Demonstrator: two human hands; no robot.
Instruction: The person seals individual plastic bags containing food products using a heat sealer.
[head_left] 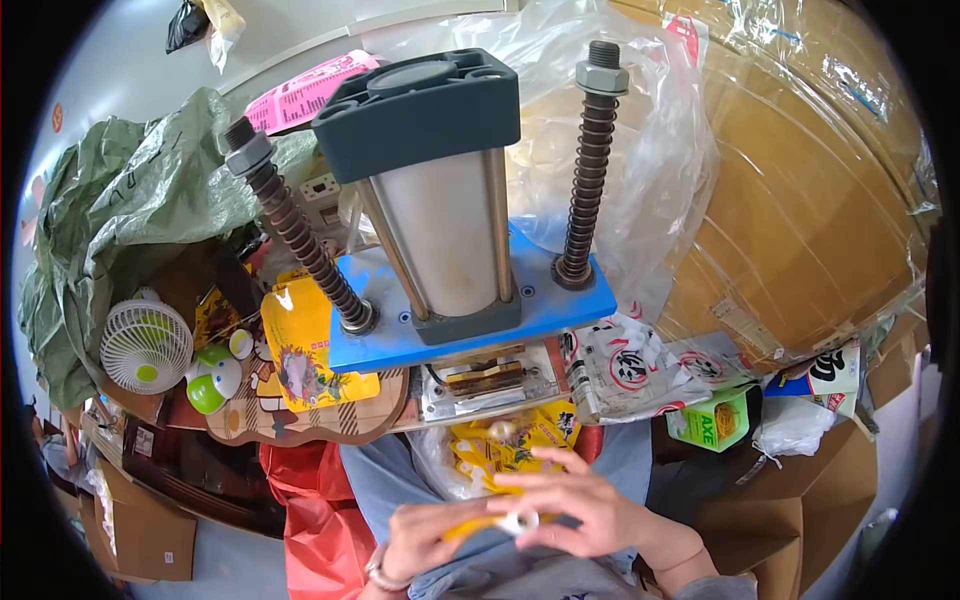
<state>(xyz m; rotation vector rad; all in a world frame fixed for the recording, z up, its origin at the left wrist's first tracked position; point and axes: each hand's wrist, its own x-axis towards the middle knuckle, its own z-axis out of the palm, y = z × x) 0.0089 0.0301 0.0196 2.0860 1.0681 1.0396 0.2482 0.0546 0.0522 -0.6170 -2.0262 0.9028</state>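
Observation:
My left hand (412, 543) is closed low in front of my body, gripping the edge of a yellow plastic pouch (468, 527). At the right end of that pouch is a small white round piece (519, 522). The thumb and fingers of my right hand (590, 510) close around this white piece, with the upper fingers raised. Just beyond my hands, printed yellow pouches (500, 445) lie in a clear plastic bag on my lap. Above them stands a press with a blue plate (470, 335), a grey cylinder (440, 230) and two spring-wrapped posts (588, 180).
A flat yellow pouch (310, 345) lies on a patterned board (370, 415) left of the press. A small white fan (146, 345) stands farther left. Right of the press are printed plastic bags (625, 370), a green AXE container (709, 420) and a large cardboard box (800, 200).

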